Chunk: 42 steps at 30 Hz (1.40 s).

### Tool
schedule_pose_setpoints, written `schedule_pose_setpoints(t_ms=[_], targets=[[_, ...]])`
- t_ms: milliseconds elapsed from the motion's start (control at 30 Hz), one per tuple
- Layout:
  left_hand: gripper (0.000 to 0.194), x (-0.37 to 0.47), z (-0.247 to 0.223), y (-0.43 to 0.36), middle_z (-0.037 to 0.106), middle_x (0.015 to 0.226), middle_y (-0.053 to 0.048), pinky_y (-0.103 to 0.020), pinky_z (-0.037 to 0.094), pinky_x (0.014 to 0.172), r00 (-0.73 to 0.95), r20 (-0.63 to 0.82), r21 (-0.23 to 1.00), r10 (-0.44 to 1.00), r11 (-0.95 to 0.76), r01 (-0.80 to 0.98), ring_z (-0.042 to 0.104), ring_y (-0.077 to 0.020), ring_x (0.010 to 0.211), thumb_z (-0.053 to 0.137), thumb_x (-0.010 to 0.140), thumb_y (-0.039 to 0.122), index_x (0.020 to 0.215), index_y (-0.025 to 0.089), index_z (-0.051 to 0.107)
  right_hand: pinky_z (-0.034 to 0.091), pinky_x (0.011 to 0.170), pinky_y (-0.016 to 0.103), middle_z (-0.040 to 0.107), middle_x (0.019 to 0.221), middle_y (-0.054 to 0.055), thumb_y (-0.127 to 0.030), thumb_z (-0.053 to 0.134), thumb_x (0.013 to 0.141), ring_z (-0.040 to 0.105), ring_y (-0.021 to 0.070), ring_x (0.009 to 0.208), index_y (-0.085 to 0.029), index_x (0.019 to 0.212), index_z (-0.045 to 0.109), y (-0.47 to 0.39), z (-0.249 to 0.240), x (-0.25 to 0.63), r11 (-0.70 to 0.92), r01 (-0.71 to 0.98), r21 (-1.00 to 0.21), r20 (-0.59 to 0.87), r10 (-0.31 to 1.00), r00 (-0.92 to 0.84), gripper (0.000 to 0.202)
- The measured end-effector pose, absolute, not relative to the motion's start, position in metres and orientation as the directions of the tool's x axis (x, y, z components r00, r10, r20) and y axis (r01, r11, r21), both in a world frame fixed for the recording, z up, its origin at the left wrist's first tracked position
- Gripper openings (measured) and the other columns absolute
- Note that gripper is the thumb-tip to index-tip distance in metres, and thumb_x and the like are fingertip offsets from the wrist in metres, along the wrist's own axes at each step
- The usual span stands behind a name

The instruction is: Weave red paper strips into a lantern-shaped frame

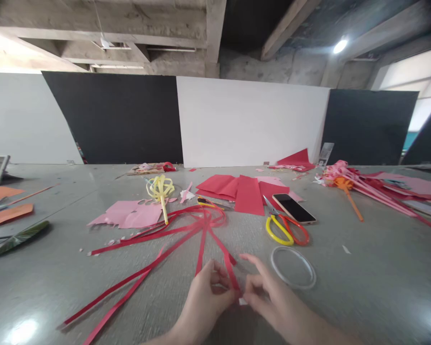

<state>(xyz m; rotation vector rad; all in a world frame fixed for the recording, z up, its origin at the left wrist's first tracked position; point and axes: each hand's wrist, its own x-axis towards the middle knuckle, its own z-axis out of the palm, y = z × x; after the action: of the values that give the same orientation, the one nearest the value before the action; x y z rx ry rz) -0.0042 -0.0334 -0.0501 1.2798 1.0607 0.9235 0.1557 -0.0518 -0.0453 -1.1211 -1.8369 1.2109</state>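
Presently, fingers of the left hand are pinching a red strip, one of several fanning across the counter; those of the right hand are pinching a white scrap beside it. Scissors are lying beyond a pale ring.

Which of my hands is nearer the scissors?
Right. The right hand is in front of the scissors, slightly to their left; the left hand is farther left, touching a red strip.

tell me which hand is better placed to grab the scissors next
Probably the right hand: it is nearer the scissors, while the left hand is farther off, holding a red strip.
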Motion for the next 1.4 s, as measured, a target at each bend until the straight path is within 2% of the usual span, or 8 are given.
schedule_pose_setpoints(t_ms=[567, 767, 967, 1133, 1267, 1400], targets=[[0.017, -0.006, -0.063, -0.030, 0.056, 0.060, 0.002, -0.022, 0.045, 0.048, 0.295, -0.087, 0.995, 0.951, 0.071, 0.063, 0.056, -0.0109, 0.051, 0.055, 0.060, 0.008, 0.070, 0.015, 0.044, 0.041, 0.071, 0.023, 0.050, 0.069, -0.006, -0.009, 0.043, 0.075, 0.053, 0.0099, 0.069, -0.020, 0.120, 0.027, -0.051, -0.041, 0.155, 0.171, 0.332, -0.928, 0.009, 0.899, -0.437, 0.049], [0.019, -0.006, -0.065, -0.028, 0.056, 0.059, 0.003, -0.022, 0.044, 0.047, 0.308, -0.083, 0.996, 0.948, 0.065, 0.068, 0.055, -0.0109, 0.050, 0.056, 0.059, 0.007, 0.071, 0.015, 0.044, 0.042, 0.072, 0.025, 0.051, 0.069, -0.005, -0.007, 0.043, 0.073, 0.055, 0.0109, 0.069, -0.016, 0.120, 0.027, -0.049, -0.042, 0.153, 0.162, 0.349, -0.923, -0.002, 0.905, -0.426, 0.050], [0.018, -0.006, -0.057, -0.032, 0.055, 0.062, 0.003, -0.023, 0.046, 0.049, 0.301, -0.135, 0.991, 0.944, 0.130, 0.035, 0.057, -0.0115, 0.053, 0.058, 0.061, 0.011, 0.071, 0.015, 0.044, 0.043, 0.071, 0.026, 0.053, 0.070, -0.004, -0.008, 0.043, 0.073, 0.055, 0.0115, 0.069, -0.017, 0.120, 0.026, -0.049, -0.046, 0.153, 0.195, 0.360, -0.912, 0.026, 0.904, -0.426, 0.051], [0.010, -0.009, -0.048, -0.033, 0.057, 0.065, 0.000, -0.027, 0.048, 0.062, 0.354, -0.169, 0.981, 0.920, 0.190, -0.027, 0.058, -0.0123, 0.062, 0.055, 0.069, 0.021, 0.073, 0.013, 0.051, 0.044, 0.071, 0.027, 0.057, 0.074, -0.002, -0.011, 0.042, 0.077, 0.055, 0.0125, 0.071, -0.020, 0.119, 0.027, -0.048, -0.050, 0.154, 0.236, 0.370, -0.898, 0.071, 0.910, -0.407, 0.045], [0.011, -0.012, -0.050, -0.030, 0.059, 0.066, -0.001, -0.026, 0.044, 0.067, 0.438, -0.140, 0.990, 0.888, 0.127, 0.059, 0.057, -0.0139, 0.068, 0.061, 0.065, 0.022, 0.067, 0.012, 0.059, 0.045, 0.068, 0.028, 0.059, 0.078, 0.000, -0.012, 0.040, 0.079, 0.056, 0.0134, 0.072, -0.020, 0.119, 0.025, -0.046, -0.053, 0.154, 0.274, 0.364, -0.890, 0.119, 0.911, -0.394, 0.044], [0.010, -0.013, -0.054, -0.029, 0.060, 0.065, -0.001, -0.026, 0.043, 0.065, 0.464, -0.132, 0.991, 0.876, 0.098, 0.097, 0.058, -0.0150, 0.067, 0.058, 0.067, 0.022, 0.065, 0.012, 0.059, 0.045, 0.067, 0.027, 0.060, 0.082, 0.001, -0.010, 0.038, 0.078, 0.058, 0.0136, 0.073, -0.021, 0.119, 0.025, -0.047, -0.055, 0.155, 0.314, 0.370, -0.874, 0.151, 0.901, -0.407, 0.044]])
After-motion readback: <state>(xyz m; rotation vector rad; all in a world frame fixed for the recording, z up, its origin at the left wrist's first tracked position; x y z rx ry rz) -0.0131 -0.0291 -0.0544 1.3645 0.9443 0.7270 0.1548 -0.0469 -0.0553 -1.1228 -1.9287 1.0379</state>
